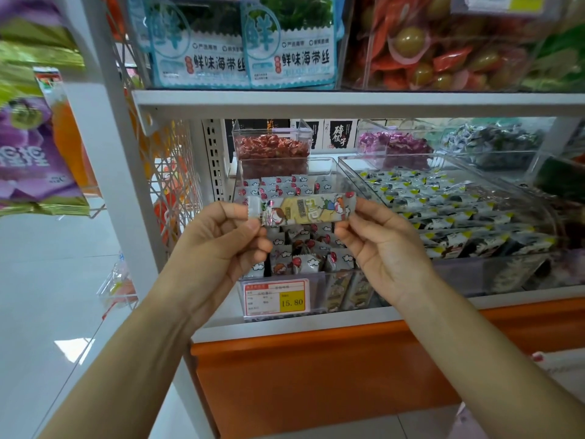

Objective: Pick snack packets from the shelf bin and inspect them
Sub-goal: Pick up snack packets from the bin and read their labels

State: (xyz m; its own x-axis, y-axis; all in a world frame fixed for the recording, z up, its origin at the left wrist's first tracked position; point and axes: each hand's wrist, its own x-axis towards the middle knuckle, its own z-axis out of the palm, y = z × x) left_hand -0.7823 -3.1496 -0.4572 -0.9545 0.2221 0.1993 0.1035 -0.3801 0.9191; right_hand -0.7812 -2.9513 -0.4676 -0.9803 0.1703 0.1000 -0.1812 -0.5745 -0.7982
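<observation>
A long, narrow snack packet [302, 209] with cartoon print and a yellow middle is held level in front of the shelf. My left hand [221, 245] pinches its left end between thumb and fingers. My right hand [383, 245] pinches its right end the same way. Directly behind the packet stands a clear shelf bin [330, 171] filled with several more packets of the same kind. A red and yellow price tag [274, 298] reading 15.80 is fixed to the bin's front.
A wider clear bin [538, 267] of dark green and white packets sits to the right. Smaller bins of red [272, 147] and purple [394, 142] sweets stand behind. The upper shelf [348, 101] carries seaweed bags. A white post [120, 172] and hanging bags lie left.
</observation>
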